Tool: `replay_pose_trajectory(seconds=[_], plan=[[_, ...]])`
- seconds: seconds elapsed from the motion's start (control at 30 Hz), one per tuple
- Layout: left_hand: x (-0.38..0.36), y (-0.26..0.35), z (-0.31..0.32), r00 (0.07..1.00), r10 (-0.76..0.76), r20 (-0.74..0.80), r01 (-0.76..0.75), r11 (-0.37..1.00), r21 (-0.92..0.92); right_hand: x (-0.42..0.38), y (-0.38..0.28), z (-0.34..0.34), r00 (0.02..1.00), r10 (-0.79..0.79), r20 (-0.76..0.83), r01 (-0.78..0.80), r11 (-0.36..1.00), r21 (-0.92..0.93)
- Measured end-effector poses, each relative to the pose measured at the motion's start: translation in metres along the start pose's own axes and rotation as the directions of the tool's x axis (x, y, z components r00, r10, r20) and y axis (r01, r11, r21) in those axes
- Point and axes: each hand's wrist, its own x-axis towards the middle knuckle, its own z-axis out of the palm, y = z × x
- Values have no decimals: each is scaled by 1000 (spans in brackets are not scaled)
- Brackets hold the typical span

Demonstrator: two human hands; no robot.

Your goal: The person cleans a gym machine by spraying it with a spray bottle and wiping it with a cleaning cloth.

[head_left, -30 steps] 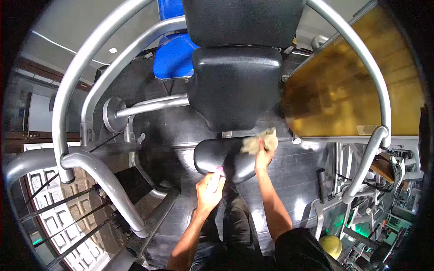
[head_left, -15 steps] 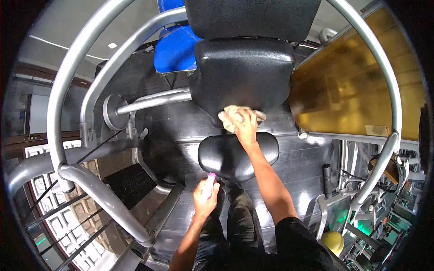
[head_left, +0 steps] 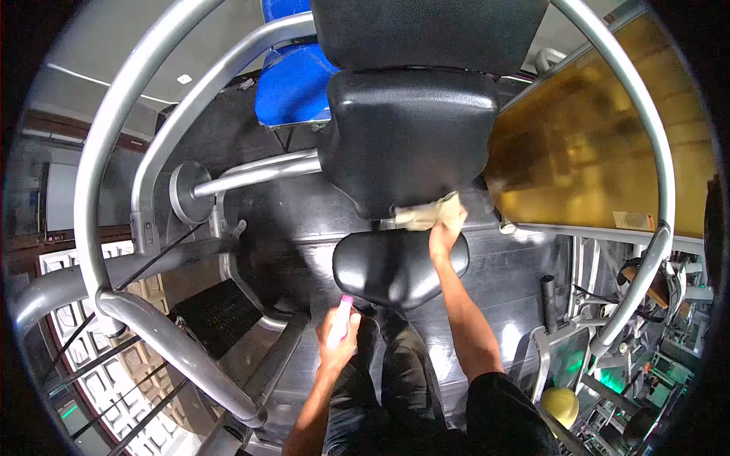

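Note:
A black padded seat (head_left: pixel 411 144) of a gym machine lies in front of me, its backrest (head_left: pixel 430 34) behind it. Along the seat's lower front edge, my right hand (head_left: pixel 446 234) is closed on a cream-coloured cloth (head_left: pixel 420 216). The cloth is slightly blurred and stretches leftward from the fingers. Below it sits a smaller black pad (head_left: pixel 380 266), shiny on top. My left hand (head_left: pixel 334 351) wraps round a small white bottle with a pink top (head_left: pixel 341 321), held just short of that pad's lower left edge. Fingers hide part of the bottle.
Curved silver tubes (head_left: pixel 91 190) of the machine frame both sides. A blue chair (head_left: pixel 293 83) stands behind at the left. To the right is a gold-coloured panel (head_left: pixel 601 144), with a yellow ball (head_left: pixel 560 408) lower down. A dark footplate (head_left: pixel 217 311) lies at the left.
My right hand has slid with the cloth to the right and slightly downward along the seat's front edge. The left hand with the bottle has shifted slightly left and down.

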Motion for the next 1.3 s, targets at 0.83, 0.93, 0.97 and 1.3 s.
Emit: replay_pose_trajectory(seconds=[0.83,0.93,0.97,1.3], plan=[[11,11,11,999,45,11,-43,982,-186,16,50,-26,684,707,182,-729,650,213],[14,14,7,1000,-18,11,20,982,-188,52,0,-11,911,404,-88,-389,909,148],[16,16,7,1000,-17,7,18,981,-192,65,-28,-8,958,259,-124,-241,960,146],[24,29,14,998,62,-8,-63,985,-162,107,-163,32,852,-507,128,513,760,-399]])
